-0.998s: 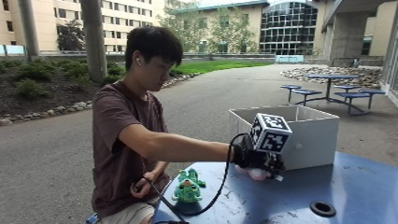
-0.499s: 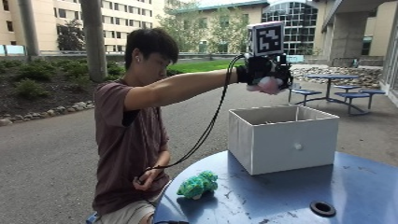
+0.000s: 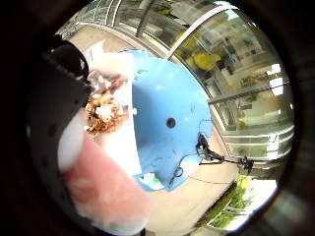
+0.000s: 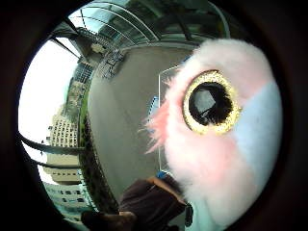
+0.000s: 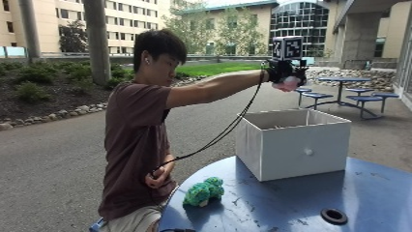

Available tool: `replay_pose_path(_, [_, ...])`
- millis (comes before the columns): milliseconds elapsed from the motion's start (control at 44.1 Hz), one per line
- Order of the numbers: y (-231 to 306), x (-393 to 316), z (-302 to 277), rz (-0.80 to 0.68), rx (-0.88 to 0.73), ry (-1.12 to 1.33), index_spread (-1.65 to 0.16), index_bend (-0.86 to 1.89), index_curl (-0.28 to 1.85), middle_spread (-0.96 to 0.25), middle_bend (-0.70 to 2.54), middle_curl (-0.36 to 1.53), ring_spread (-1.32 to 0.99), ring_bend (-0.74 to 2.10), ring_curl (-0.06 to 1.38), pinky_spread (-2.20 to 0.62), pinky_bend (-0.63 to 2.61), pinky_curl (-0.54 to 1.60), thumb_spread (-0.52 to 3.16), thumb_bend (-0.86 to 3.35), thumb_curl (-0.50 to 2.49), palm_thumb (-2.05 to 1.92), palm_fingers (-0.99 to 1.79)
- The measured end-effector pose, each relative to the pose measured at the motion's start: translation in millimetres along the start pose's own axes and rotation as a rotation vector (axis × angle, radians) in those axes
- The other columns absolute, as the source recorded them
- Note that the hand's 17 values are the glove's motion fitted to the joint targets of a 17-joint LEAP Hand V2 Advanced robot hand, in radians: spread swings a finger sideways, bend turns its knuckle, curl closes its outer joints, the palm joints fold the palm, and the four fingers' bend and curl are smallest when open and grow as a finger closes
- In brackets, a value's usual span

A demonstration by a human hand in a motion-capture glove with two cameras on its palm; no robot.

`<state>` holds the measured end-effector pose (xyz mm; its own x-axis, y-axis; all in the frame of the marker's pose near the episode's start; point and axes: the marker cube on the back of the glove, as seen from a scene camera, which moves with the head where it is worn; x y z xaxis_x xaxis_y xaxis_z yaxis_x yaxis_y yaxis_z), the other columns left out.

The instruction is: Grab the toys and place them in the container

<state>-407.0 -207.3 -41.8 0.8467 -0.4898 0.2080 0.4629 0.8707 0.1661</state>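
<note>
The right hand (image 5: 286, 77) is holding a pink plush toy (image 5: 287, 84) in its curled grip, high above the white box (image 5: 293, 142). It looks soft and light, best held around its body.

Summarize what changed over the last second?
The gloved right hand lifted the fluffy pink plush toy from the round blue table to high above the open white box container, gripping it throughout. Since half a second ago, almost no change. The green plush toy tipped over, then stayed on the table.
</note>
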Motion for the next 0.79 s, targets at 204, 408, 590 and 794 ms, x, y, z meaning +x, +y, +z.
replay_pose_path(204, [-45,-48,32,0.128,-0.035,0.018,-0.28,1.09,1.03,-0.24,1.45,0.97,-0.51,1.28,0.84,-0.33,1.21,0.66,0.45,-0.02,1.04,0.66,0.36])
replay_pose_path(408, [-43,-56,50,0.111,-0.176,0.028,-0.25,0.31,0.77,-0.11,0.64,0.7,-0.25,0.7,0.71,-0.1,1.34,0.63,0.86,-0.14,0.81,0.18,-0.87])
replay_pose_path(590, [-13,-31,29,0.109,-0.16,0.041,-0.25,0.07,0.54,-0.02,0.22,0.52,-0.09,0.3,0.54,0.01,1.16,0.56,1.03,-0.05,0.66,0.04,-0.54])
replay_pose_path(794, [34,17,-6,0.269,-0.149,0.073,-0.24,0.04,0.39,0.0,0.11,0.42,0.0,0.15,0.46,0.07,1.01,0.48,1.13,-0.03,0.55,0.0,-0.39])
